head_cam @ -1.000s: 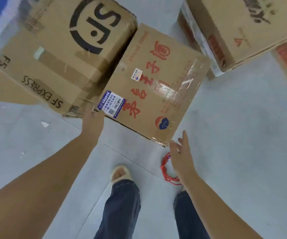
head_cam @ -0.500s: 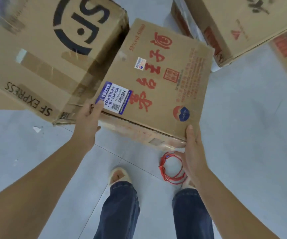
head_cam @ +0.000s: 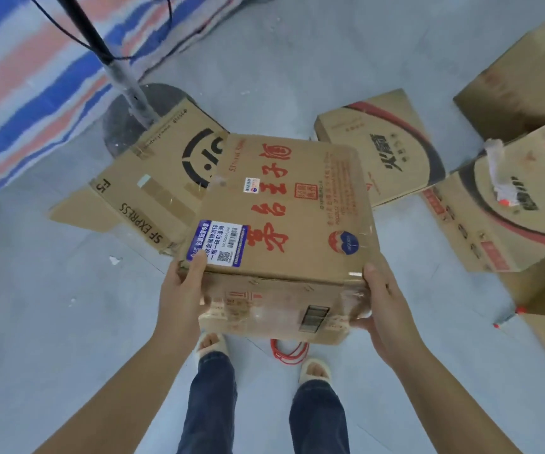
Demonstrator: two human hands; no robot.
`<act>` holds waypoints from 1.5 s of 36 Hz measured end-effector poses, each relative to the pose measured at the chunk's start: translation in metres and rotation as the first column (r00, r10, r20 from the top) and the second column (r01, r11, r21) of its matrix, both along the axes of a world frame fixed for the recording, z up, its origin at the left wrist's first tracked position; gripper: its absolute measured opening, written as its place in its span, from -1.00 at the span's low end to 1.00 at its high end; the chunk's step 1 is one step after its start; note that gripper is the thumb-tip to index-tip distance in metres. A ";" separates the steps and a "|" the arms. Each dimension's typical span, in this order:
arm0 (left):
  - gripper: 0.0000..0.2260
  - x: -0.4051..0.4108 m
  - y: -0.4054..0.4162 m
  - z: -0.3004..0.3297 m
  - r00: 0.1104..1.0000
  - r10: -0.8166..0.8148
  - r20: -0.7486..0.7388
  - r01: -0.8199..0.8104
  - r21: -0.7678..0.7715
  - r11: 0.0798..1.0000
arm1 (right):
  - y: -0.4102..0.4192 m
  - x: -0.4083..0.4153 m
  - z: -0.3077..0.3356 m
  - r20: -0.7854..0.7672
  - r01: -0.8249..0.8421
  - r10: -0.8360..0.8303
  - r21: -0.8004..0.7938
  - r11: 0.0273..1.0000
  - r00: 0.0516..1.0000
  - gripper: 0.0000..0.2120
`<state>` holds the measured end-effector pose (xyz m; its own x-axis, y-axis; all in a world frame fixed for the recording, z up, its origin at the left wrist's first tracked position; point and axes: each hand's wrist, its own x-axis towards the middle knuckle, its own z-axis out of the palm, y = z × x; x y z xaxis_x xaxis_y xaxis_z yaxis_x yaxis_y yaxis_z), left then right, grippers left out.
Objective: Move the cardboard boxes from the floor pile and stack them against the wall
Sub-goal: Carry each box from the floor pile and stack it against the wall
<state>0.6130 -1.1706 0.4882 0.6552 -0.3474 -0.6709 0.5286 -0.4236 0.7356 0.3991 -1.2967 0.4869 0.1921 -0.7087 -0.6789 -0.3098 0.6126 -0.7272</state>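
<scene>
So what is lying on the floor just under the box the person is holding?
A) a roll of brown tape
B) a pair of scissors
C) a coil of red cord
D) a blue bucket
C: a coil of red cord shows on the grey floor between the person's feet, just below the box with red characters held in both hands.

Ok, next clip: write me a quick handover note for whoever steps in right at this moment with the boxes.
Left hand: gripping the near-left corner of the box with red lettering.
Right hand: gripping its near-right corner.
That box is up off the floor, held in front of the person.
On the floor: the SF Express box beside a stand base, and more boxes to the right. A red cord lies by the feet.
Done: one box picked up. Left: carry it to the wall, which is not in view, stack it, then fetch the rest.
</scene>
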 end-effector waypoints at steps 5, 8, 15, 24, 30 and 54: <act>-0.79 -0.037 0.044 0.091 0.977 0.164 0.132 -0.150 -0.110 0.983 | 0.020 -0.011 0.071 0.094 -0.096 0.098 -0.021 0.995 0.991 -0.72; -0.83 -0.064 0.075 0.138 0.939 0.279 0.201 -0.249 -0.163 0.955 | 0.038 -0.019 0.109 0.151 -0.171 0.174 -0.031 0.985 0.973 -0.73; -0.82 -0.141 0.157 0.214 0.821 0.500 0.275 -0.443 -0.247 0.862 | 0.082 -0.045 0.179 0.234 -0.382 0.403 -0.134 0.915 0.885 -0.74; -0.81 -0.225 0.251 0.251 0.562 0.799 0.213 -0.737 -0.309 0.601 | 0.147 -0.062 0.225 0.229 -0.607 0.648 -0.227 0.761 0.727 -0.69; -0.80 -0.263 0.330 0.262 0.372 0.913 0.168 -0.841 -0.354 0.408 | 0.220 -0.047 0.242 0.208 -0.749 0.783 -0.228 0.622 0.586 -0.71; -0.85 -0.421 0.717 0.278 -0.449 0.871 0.202 -0.839 -0.429 -0.333 | 0.697 -0.026 0.270 0.173 -0.955 0.961 -0.239 -0.174 -0.218 -0.77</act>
